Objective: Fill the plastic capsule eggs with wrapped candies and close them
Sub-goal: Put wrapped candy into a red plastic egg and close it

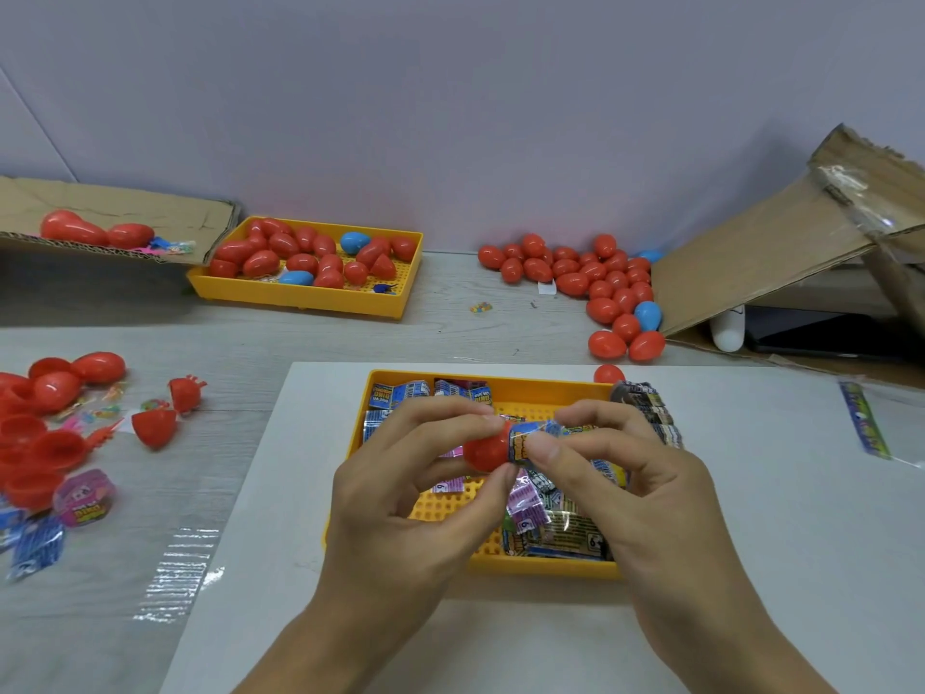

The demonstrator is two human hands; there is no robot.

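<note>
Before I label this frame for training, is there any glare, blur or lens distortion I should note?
Head view: glare streaks on the clear plastic sheet at lower left; wide-angle bending curves the table edge; the red egg half and candy wrapper between the hands are slightly soft.

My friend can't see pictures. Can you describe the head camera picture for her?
Two hands work over a yellow tray of wrapped candies: the left hand holds a red egg half while the right hand pushes a candy packet in. Closed eggs sit behind.
</note>
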